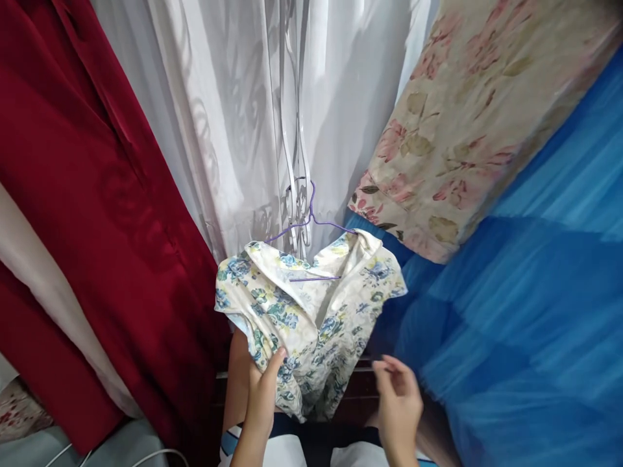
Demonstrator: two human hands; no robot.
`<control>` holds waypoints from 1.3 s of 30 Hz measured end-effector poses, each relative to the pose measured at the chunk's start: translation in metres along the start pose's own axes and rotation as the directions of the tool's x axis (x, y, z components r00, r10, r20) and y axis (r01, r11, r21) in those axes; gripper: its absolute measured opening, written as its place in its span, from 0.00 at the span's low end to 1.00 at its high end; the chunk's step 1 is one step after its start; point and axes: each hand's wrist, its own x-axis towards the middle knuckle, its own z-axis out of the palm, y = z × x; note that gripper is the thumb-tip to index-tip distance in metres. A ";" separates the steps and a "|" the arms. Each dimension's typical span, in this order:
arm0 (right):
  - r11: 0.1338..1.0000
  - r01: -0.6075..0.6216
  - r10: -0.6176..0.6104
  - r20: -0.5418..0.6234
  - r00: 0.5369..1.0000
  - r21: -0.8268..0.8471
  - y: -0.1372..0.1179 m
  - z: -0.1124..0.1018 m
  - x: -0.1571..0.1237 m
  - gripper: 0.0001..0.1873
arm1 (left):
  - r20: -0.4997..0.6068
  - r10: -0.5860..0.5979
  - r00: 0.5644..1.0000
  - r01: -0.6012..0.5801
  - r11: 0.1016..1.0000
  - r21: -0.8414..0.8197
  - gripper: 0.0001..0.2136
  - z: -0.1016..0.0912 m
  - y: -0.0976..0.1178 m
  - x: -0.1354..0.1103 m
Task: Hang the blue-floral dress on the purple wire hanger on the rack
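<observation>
A short-sleeved floral top, cream with blue, green and yellow flowers, hangs on a thin purple wire hanger. The neckline gapes, and the hanger's lower bar shows inside it. My left hand is closed on the left side of the top, thumb in front and the other fingers behind the cloth. To the right of the top, apart from it, is my right hand, slightly blurred. Its fingers are loosely curled with a gap to the thumb, and nothing shows in them. White metal hooks hang down behind the hanger's hook.
White sheer fabric hangs behind the top. Dark red cloth hangs on the left. On the right are a pink-flowered cream cloth and blue tulle. Grey material with white wires lies at lower left.
</observation>
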 end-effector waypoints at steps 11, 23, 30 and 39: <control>0.998 -0.022 -0.028 0.695 0.718 0.063 -0.066 0.062 -0.003 0.21 | 0.038 -0.018 0.999 0.016 0.999 0.050 0.20 -0.003 -0.028 -0.010; 0.990 -0.144 0.083 0.792 0.605 0.005 -0.066 0.046 -0.011 0.19 | 0.293 0.413 0.862 -0.477 0.857 0.194 0.21 0.030 -0.051 -0.005; 0.973 -0.220 0.097 0.754 0.650 0.064 -0.080 0.059 -0.005 0.18 | 0.450 0.311 0.837 -0.476 0.820 0.319 0.05 0.049 -0.047 0.007; 0.975 -0.087 -0.068 0.648 0.759 0.204 -0.178 0.104 0.085 0.19 | 0.625 0.318 0.713 -0.669 0.576 0.470 0.05 0.061 -0.030 0.009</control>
